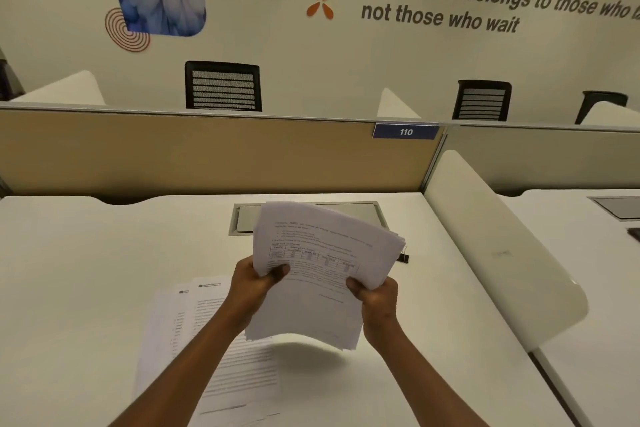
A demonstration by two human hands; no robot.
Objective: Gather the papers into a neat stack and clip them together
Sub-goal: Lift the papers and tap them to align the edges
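A stack of printed white papers (322, 263) is held up above the white desk (86, 253), its sheets fanned unevenly at the top right. My left hand (256, 282) grips the stack's left edge with the thumb on top. My right hand (375, 298) grips the right edge the same way. Two or three more printed sheets (194, 329) lie overlapping on the desk under my left forearm. A small black binder clip (403, 257) sits on the desk just behind the stack's right edge, partly hidden by it.
A grey cable hatch (242, 218) is set into the desk behind the stack. A tan partition (173, 152) with a blue "110" tag closes the far edge. A white divider (502, 246) bounds the desk on the right.
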